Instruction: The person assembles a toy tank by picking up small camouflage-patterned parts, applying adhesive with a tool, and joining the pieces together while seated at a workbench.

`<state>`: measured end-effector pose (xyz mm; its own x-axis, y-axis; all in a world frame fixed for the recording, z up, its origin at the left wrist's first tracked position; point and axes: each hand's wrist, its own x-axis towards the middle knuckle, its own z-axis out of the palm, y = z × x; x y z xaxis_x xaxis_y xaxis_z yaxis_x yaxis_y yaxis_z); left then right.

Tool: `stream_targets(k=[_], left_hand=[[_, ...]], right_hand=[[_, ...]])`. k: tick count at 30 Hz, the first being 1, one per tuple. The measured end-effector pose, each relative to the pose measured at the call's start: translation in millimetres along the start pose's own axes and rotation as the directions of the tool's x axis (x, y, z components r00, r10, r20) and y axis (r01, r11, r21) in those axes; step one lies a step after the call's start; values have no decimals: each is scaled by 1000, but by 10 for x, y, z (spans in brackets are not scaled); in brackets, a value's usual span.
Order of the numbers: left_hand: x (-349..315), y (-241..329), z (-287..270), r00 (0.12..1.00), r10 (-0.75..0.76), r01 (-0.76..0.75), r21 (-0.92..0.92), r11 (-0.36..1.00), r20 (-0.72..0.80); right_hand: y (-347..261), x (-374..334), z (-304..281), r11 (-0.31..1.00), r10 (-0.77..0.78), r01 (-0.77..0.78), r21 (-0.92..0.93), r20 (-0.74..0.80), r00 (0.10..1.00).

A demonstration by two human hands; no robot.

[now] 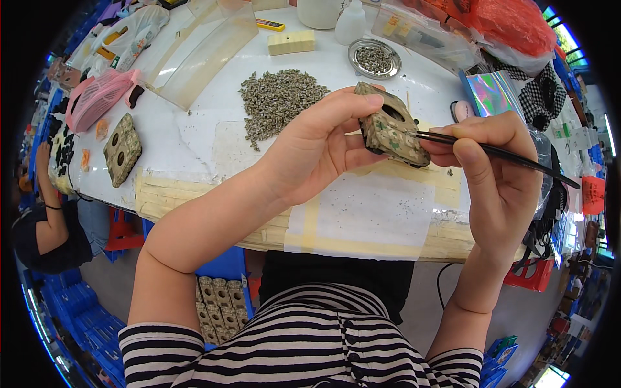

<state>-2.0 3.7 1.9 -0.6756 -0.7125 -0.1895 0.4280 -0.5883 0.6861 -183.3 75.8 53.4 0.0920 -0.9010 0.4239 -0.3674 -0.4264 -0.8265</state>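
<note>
My left hand (323,132) grips a camouflage-patterned housing (396,132) with a round dark opening, thumb on its upper edge. The housing is held tilted above the table. Black tweezers (498,153) are pinched in my right hand (498,171), and their tips touch or nearly touch the housing's right side. Whether a small part sits between the tips is too small to tell. A large heap of small metallic parts (281,100) lies beyond my left hand. More such parts fill a round metal dish (375,58) at the back.
A second camouflage housing (121,150) with two round holes lies at left. Behind stand a cream block (291,43), a white squeeze bottle (350,23) and a clear plastic bin (420,35). A blue crate (223,265) below the table's edge contains several similar housings. Someone (55,226) sits at far left.
</note>
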Motion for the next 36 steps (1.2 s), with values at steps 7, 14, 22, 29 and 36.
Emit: stream_targets(k=[7, 14, 22, 29, 36], left_hand=[[5, -3, -5, 1000, 0, 0, -1, 1000, 19], [-9, 9, 4, 1000, 10, -9, -6, 1000, 14], [2, 9, -5, 1000, 6, -4, -61, 998, 23], [9, 0, -20, 1000, 3, -1, -63, 998, 31], [8, 17, -21, 999, -7, 12, -109, 994, 43]], right_hand=[[5, 0, 12, 999, -16, 16, 34, -21, 1000], [16, -12, 24, 997, -24, 29, 72, -72, 997], [124, -202, -123, 986, -133, 155, 70, -243, 961], [400, -199, -41, 935, -350, 262, -238, -523, 777], [670, -306, -139, 857, -504, 352, -377, -469, 725]])
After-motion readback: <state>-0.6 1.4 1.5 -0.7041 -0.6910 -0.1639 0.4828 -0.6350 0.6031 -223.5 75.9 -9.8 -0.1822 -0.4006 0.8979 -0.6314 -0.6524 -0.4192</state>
